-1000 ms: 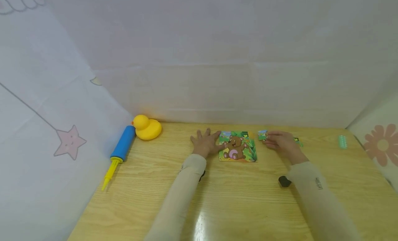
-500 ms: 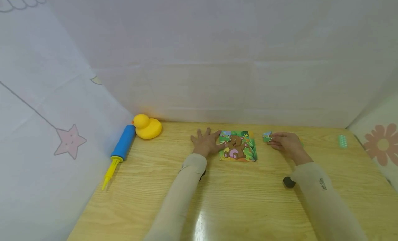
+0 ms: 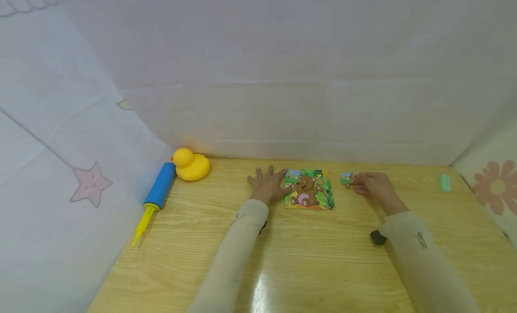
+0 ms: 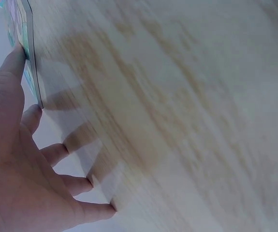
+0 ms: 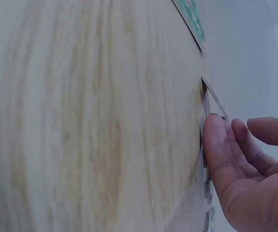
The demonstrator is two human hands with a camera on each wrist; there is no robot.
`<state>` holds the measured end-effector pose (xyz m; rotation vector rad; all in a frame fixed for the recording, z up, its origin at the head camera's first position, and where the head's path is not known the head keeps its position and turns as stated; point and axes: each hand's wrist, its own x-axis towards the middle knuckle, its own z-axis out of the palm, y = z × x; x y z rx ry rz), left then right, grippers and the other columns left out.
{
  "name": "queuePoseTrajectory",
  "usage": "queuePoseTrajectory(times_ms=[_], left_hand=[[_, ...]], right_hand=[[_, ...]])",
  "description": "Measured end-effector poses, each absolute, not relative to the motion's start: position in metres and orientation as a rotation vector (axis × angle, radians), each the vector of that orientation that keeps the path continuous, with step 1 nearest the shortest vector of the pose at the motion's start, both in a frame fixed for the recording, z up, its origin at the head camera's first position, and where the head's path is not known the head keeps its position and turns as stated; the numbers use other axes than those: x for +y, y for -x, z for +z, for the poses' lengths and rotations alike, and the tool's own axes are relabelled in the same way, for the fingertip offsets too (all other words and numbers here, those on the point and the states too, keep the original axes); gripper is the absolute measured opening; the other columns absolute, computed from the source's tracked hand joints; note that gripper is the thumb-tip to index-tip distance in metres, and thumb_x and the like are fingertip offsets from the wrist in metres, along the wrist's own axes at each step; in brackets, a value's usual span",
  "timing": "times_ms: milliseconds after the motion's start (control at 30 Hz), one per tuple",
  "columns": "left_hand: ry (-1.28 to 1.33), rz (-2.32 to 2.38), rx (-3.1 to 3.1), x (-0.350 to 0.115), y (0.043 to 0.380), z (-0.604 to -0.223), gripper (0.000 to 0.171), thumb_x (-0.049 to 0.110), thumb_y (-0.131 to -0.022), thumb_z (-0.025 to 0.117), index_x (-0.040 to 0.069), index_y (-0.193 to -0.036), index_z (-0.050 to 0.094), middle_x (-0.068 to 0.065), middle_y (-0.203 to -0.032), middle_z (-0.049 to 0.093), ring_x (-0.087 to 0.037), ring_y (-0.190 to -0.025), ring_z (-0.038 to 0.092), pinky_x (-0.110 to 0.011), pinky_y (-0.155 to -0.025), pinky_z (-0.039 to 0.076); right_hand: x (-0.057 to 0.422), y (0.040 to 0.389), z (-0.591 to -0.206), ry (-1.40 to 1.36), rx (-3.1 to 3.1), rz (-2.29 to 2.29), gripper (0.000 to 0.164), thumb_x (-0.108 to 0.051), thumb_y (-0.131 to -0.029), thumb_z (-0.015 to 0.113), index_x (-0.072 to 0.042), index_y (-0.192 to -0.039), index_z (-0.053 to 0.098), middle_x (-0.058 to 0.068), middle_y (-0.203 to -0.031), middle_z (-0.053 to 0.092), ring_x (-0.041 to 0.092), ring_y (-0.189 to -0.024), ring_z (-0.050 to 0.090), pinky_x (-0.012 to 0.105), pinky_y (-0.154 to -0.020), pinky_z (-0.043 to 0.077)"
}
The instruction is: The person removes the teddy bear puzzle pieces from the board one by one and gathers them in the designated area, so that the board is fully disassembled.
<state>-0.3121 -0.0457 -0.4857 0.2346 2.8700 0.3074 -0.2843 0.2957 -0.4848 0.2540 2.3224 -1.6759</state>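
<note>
A square bear jigsaw puzzle lies on the wooden table. My left hand is spread flat at its left side, the thumb over the picture and the index fingertip at the upper left corner. In the left wrist view the thumb rests on the board and the other fingertips touch the table. To the right of the board, my right hand pinches a small puzzle piece with blue and green print. The right wrist view shows this piece tilted up at the fingertips.
More puzzle pieces lie beneath the right hand, hidden in the head view. A yellow rubber duck and a blue and yellow hand pump stand at the left. A small pale green object lies far right. White cloth hangs behind.
My right hand has shifted a little to the right with the piece, which has turned slightly. The green piece seen beyond that hand is now covered. The left hand has stayed in place.
</note>
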Motion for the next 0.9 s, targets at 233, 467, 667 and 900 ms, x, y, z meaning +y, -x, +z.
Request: queuePoseTrajectory(times_ms=[233, 467, 667, 900], left_hand=[[-0.232, 0.286, 2.88, -0.046, 0.312, -0.487, 0.078, 0.076, -0.09, 0.052, 0.046, -0.158, 0.029, -0.008, -0.171, 0.02, -0.051, -0.155, 0.011, -0.079, -0.115, 0.014], [-0.243, 0.284, 2.876, -0.045, 0.314, -0.488, 0.078, 0.076, -0.091, 0.052, 0.045, -0.158, 0.029, -0.008, -0.171, 0.02, -0.052, -0.155, 0.01, -0.079, -0.115, 0.013], [-0.244, 0.287, 2.881, -0.045, 0.315, -0.489, 0.078, 0.076, -0.09, 0.053, 0.045, -0.158, 0.03, -0.008, -0.17, 0.021, -0.052, -0.154, 0.012, -0.079, -0.113, 0.016], [-0.274, 0.311, 2.885, -0.047, 0.316, -0.493, 0.077, 0.074, -0.091, 0.052, 0.043, -0.158, 0.03, -0.011, -0.171, 0.019, -0.055, -0.153, 0.01, -0.081, -0.113, 0.015]], right_hand=[[0.301, 0.281, -0.484, -0.243, 2.318, -1.68, 0.057, -0.031, -0.111, 0.039, 0.01, -0.151, 0.037, 0.027, -0.145, 0.054, 0.008, -0.1, 0.073, 0.03, -0.096, 0.057], [0.307, 0.277, -0.484, -0.2, 2.324, -1.7, 0.059, -0.032, -0.112, 0.033, 0.012, -0.151, 0.034, 0.033, -0.149, 0.047, 0.007, -0.102, 0.073, 0.032, -0.098, 0.056], [0.31, 0.278, -0.48, -0.213, 2.306, -1.726, 0.059, -0.033, -0.112, 0.032, 0.011, -0.151, 0.035, 0.033, -0.15, 0.045, 0.009, -0.105, 0.073, 0.032, -0.1, 0.055], [0.297, 0.281, -0.482, -0.179, 2.279, -1.716, 0.057, -0.03, -0.111, 0.038, 0.01, -0.151, 0.037, 0.03, -0.148, 0.049, 0.009, -0.104, 0.073, 0.035, -0.102, 0.054]])
